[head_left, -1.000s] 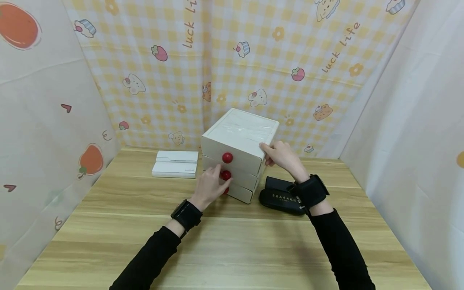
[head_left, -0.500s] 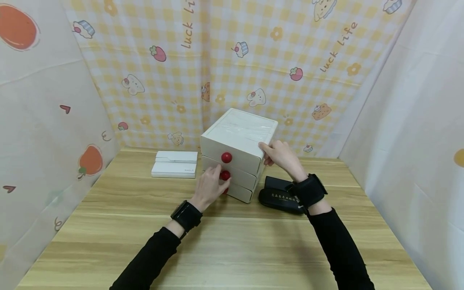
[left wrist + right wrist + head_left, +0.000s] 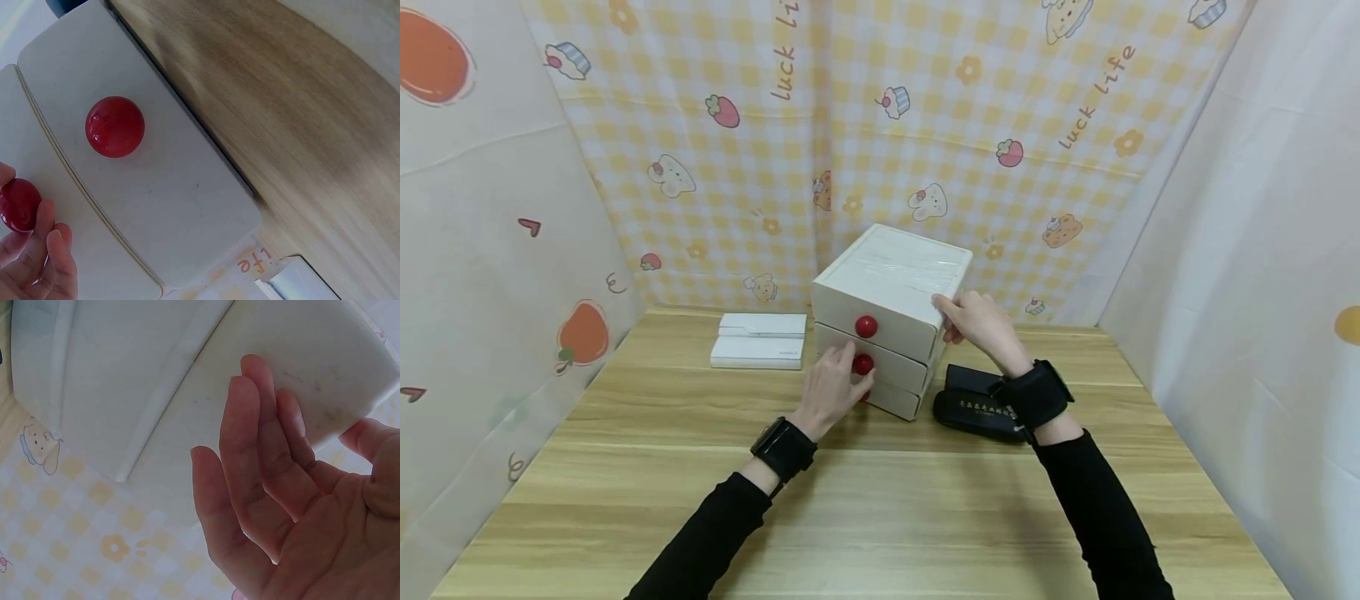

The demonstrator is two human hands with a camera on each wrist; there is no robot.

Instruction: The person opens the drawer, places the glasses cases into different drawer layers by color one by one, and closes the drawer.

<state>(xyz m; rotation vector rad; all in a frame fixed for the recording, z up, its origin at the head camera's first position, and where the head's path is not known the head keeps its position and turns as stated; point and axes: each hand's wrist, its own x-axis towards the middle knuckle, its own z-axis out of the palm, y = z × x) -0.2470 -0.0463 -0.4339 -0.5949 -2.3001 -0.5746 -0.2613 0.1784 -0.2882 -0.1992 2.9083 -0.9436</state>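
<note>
A cream three-drawer box [image 3: 891,275] stands on the table, each drawer front bearing a round red knob. With thumb and fingertips my left hand [image 3: 829,387] pinches the middle knob [image 3: 20,205]. The bottom knob [image 3: 115,127] shows whole in the left wrist view, while the hand mostly covers it in the head view. My right hand [image 3: 981,325] rests at the box's upper right edge, its thumb on the top. In the right wrist view its fingers [image 3: 240,419] lie fairly straight along the side wall [image 3: 306,356]. All drawers sit in the box.
A white flat case [image 3: 758,342] lies left of the box. To the right, beneath my right wrist, are a black glasses case [image 3: 977,415] with gold lettering and another dark case [image 3: 972,379] behind it. A patterned curtain [image 3: 760,167] hangs behind the wooden table [image 3: 880,517].
</note>
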